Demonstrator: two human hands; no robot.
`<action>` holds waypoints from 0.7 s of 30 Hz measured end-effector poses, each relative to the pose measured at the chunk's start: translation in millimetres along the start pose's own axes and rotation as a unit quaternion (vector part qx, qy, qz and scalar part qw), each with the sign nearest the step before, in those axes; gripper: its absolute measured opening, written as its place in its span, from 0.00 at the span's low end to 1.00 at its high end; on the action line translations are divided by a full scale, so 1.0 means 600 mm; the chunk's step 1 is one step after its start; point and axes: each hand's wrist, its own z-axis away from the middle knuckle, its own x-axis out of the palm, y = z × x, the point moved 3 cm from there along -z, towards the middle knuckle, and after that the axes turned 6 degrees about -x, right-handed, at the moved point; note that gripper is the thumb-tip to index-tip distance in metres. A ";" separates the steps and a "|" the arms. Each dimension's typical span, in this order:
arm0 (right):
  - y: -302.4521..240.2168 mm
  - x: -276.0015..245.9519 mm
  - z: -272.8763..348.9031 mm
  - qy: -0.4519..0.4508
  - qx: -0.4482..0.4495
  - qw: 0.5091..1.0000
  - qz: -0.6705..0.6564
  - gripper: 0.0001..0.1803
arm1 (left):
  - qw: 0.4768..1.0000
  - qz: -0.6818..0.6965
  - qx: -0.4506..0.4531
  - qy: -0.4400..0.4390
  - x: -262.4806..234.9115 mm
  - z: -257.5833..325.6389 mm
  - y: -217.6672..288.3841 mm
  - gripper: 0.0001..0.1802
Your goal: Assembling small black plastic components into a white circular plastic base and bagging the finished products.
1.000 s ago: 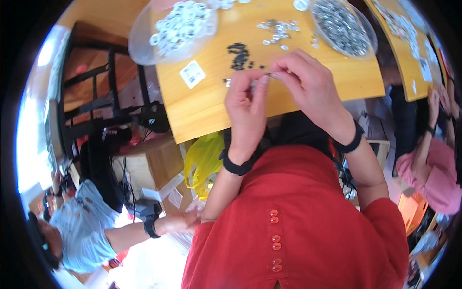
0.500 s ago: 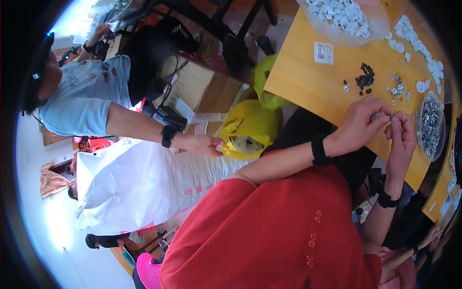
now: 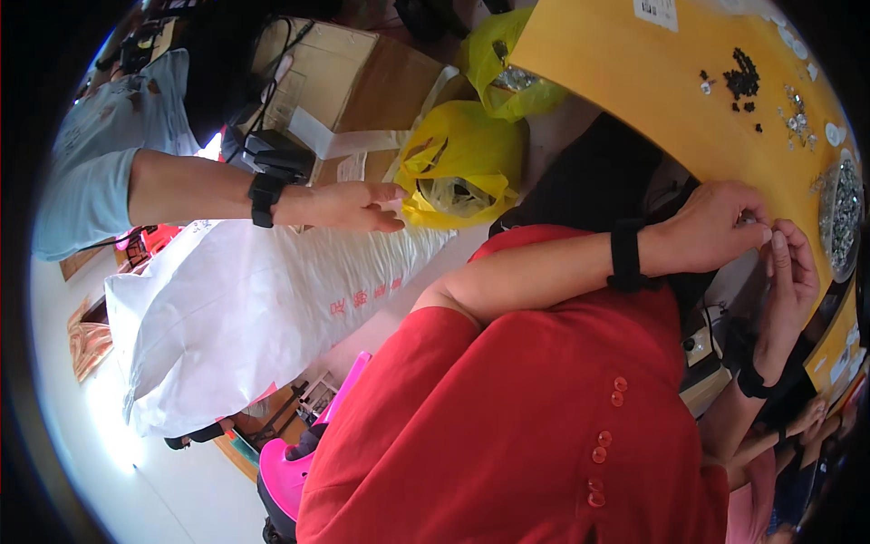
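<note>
My left hand [image 3: 720, 227] is closed in a pinch on a small shiny metal piece [image 3: 745, 218], mostly hidden by the fingers. Right beside it, my right hand [image 3: 792, 272] has its thumb and fingers pressed together; what they hold, if anything, is too small to make out. Both hands meet at the near edge of the yellow-orange table [image 3: 625, 82]. Beyond them lie small black pieces [image 3: 743, 80] and a scatter of small silvery metal pieces [image 3: 797, 122]. A clear round tub [image 3: 841, 222] full of metal pieces stands just right of my right hand.
Left of me, a co-worker's hand [image 3: 358, 206] reaches to a yellow plastic bag [image 3: 476, 150]. Another yellow-green bag [image 3: 494, 68] hangs by the table corner. A cardboard box [image 3: 326, 77] and a large white sack [image 3: 263, 308] stand left. White round parts [image 3: 834, 134] lie at the far right.
The view has shifted, so the table sits farther up and right. My hands stay together, now nearer the table's edge. The co-worker's fingers have spread apart by the yellow bag.
</note>
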 end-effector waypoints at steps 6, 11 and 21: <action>0.040 -0.051 -0.038 0.095 0.053 0.992 0.066 0.15 | 0.991 0.116 -0.046 0.044 -0.026 0.020 -0.023 0.08; 0.078 -0.108 -0.102 0.056 0.015 0.983 0.176 0.18 | 0.972 0.211 -0.098 0.029 -0.022 0.031 -0.012 0.10; -0.069 0.111 0.044 -0.167 -0.046 0.981 0.087 0.26 | 0.937 0.333 -0.100 0.044 -0.045 0.053 -0.003 0.25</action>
